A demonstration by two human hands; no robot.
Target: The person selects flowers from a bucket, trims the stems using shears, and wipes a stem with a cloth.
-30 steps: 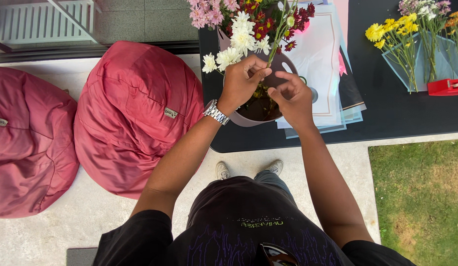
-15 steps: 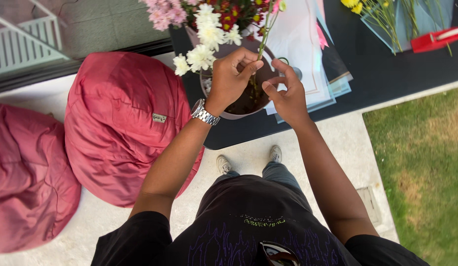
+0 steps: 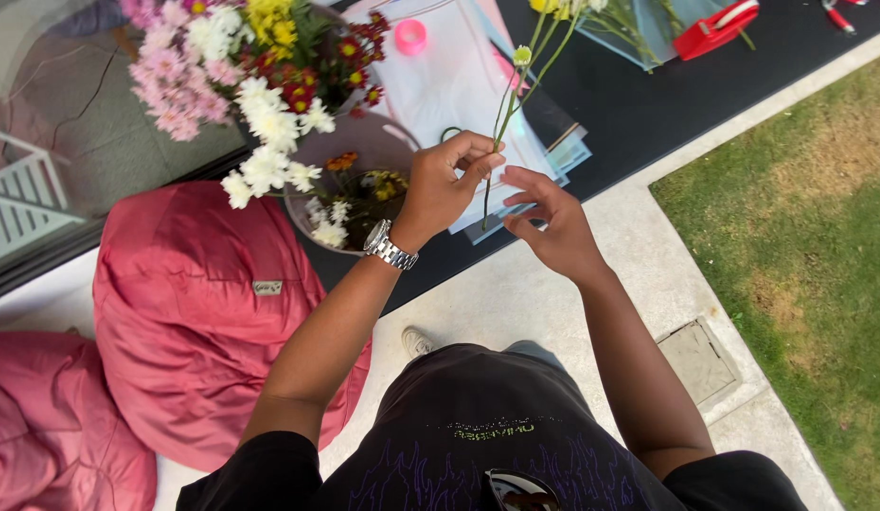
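Observation:
My left hand [image 3: 451, 180], with a silver watch on its wrist, pinches a thin green flower stem [image 3: 515, 90] that rises toward pale buds. My right hand [image 3: 546, 220] hovers just right of the stem's lower end, fingers spread and empty. Left of my hands stands a grey bucket [image 3: 364, 142] crowded with white, pink, yellow and red flowers [image 3: 241, 76]. All of this is over a black table [image 3: 648, 104].
Sheets of clear and coloured wrapping paper [image 3: 449, 76] lie behind my hands, with a pink tape roll [image 3: 411, 36]. A red tool [image 3: 716, 26] and more yellow flowers are at the far right. Two red beanbags [image 3: 203, 312] sit on the paving at left; grass [image 3: 800, 246] lies right.
My hands have lifted out of the bucket. The left one now holds a single stem to the right of the bucket, and the right hand has opened beside it. The camera view shifted.

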